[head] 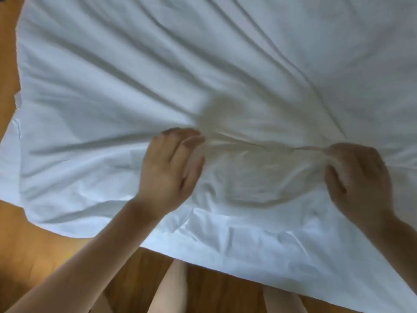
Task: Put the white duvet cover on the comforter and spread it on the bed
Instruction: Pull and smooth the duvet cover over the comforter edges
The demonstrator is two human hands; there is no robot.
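Head view: white duvet cover (135,75) lies rumpled across frame, near edge hanging over wooden floor (56,240). Left hand (171,168) pinches gathered fold. Right hand (358,177) grips bunched cloth, fingers curled. Hands well apart, fabric puckered between.

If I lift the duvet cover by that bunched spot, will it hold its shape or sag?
Likely sag: the duvet cover creases toward where the left hand and right hand pinch it. Probably light, since its thin edge drapes limply toward the floor.
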